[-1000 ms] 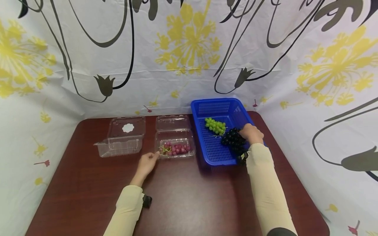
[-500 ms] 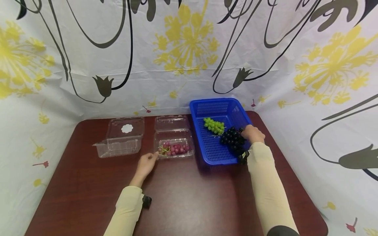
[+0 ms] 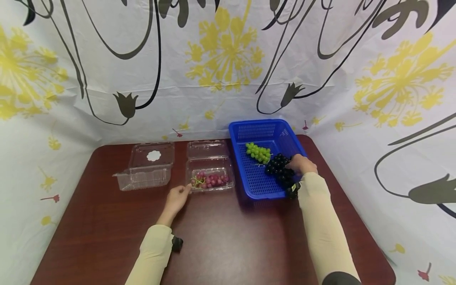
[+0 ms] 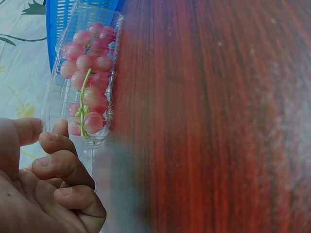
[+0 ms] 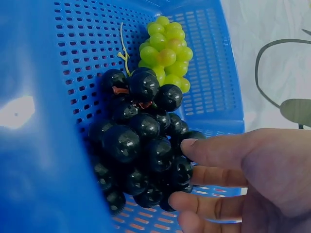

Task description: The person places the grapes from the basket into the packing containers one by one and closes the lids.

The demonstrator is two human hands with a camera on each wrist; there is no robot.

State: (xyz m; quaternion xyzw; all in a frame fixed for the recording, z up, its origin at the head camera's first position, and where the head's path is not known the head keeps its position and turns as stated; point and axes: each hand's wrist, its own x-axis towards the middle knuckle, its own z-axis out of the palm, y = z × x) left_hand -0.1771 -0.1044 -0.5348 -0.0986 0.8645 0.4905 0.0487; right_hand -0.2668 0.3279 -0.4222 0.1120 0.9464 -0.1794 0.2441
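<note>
In the head view, my left hand (image 3: 177,199) pinches the near left corner of an open clear plastic clamshell box (image 3: 210,161). Inside it lies a bunch of red grapes (image 3: 213,180), its green stem toward that hand (image 4: 48,179). On the right, my right hand (image 3: 303,164) reaches over the side of a blue plastic basket (image 3: 253,186). Its thumb and fingertips touch the right side of a bunch of black grapes (image 5: 141,141), fingers loosely extended and not wrapped round it. Beyond the black bunch in the basket is a bunch of green grapes (image 5: 166,53).
A second open clamshell box (image 3: 144,177), with a white label (image 3: 154,155) on its lid, stands at the left. All rest on a dark red-brown table (image 3: 228,245). A white patterned cloth (image 3: 171,111) hangs behind and at both sides.
My right hand has shifted slightly left, closer onto the black grapes. My left hand stays at the box's corner, and the grapes and boxes keep their places.
</note>
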